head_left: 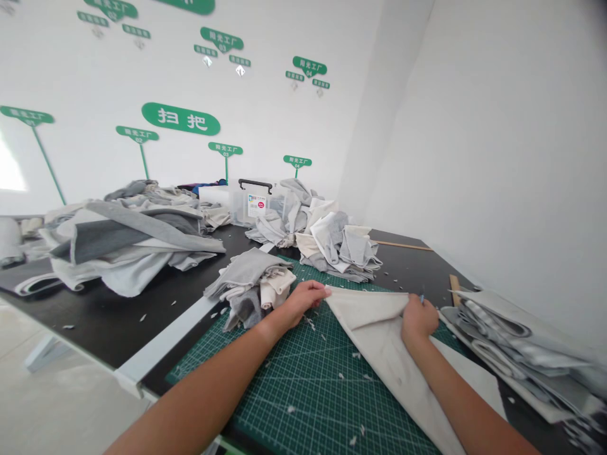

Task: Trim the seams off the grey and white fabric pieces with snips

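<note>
A cream fabric piece (379, 335) lies on the green cutting mat (303, 379), one corner folded over. My left hand (307, 297) pinches its far left corner, fingers closed on the cloth. My right hand (418, 318) is closed over the fabric's right edge, with a thin blue tool (422, 296) sticking up from the fist. Small fabric scraps are scattered over the mat around both hands.
A small pile of grey and cream cloth (253, 284) sits just left of my left hand. Larger heaps (128, 240) (332, 243) lie farther back, with a clear plastic box (253, 202). Folded grey pieces (521, 347) are stacked at the right beside the wall.
</note>
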A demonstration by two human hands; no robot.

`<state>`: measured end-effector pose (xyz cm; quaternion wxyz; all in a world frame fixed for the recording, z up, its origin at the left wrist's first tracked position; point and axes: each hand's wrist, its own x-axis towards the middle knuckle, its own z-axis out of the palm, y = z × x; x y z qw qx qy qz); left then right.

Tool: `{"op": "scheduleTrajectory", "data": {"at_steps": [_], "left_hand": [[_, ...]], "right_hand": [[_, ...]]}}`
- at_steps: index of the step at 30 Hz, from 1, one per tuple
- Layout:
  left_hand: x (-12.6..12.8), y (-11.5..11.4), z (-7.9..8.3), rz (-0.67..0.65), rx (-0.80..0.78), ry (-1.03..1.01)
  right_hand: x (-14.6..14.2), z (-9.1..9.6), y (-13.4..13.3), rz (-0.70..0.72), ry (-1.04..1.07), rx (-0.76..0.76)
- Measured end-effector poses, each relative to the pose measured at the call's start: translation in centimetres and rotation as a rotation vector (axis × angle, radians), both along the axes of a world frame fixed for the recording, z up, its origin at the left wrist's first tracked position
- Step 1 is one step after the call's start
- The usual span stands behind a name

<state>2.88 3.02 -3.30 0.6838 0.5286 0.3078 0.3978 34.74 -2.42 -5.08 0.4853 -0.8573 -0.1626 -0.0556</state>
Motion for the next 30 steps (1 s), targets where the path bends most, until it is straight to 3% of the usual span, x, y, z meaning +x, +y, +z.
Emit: {"op": "scheduleTrajectory", "data": {"at_steps": [4, 12, 17, 24, 27, 30], "left_hand": [[0.0, -0.3, 0.2, 0.051, 0.015, 0.045], [-0.1, -0.3, 0.5, -0.14, -0.137, -0.147], [0.1, -0.1, 0.1, -0.095, -0.122, -0.161], [0.2, -0.3, 0.3, -0.016, 0.022, -0.057], [0.2, -0.5, 0.3, 0.024, 0.152, -0.016], [0.3, -0.6, 0.3, 0.049, 0.246, -0.002]], "right_hand": [[-0.1, 0.1, 0.0, 0.002, 0.004, -0.022], [0.1, -0.5, 0.0, 0.011, -0.056, 0.011], [-0.1, -0.5, 0.0, 0.006, -0.091, 0.064], [-2.7, 2.1, -1.2, 0.016, -0.21, 0.179], [-5.2, 3.6, -1.8, 0.111, -0.291, 0.211], [-8.4, 4.5, -2.1, 0.436, -0.335, 0.235]]}}
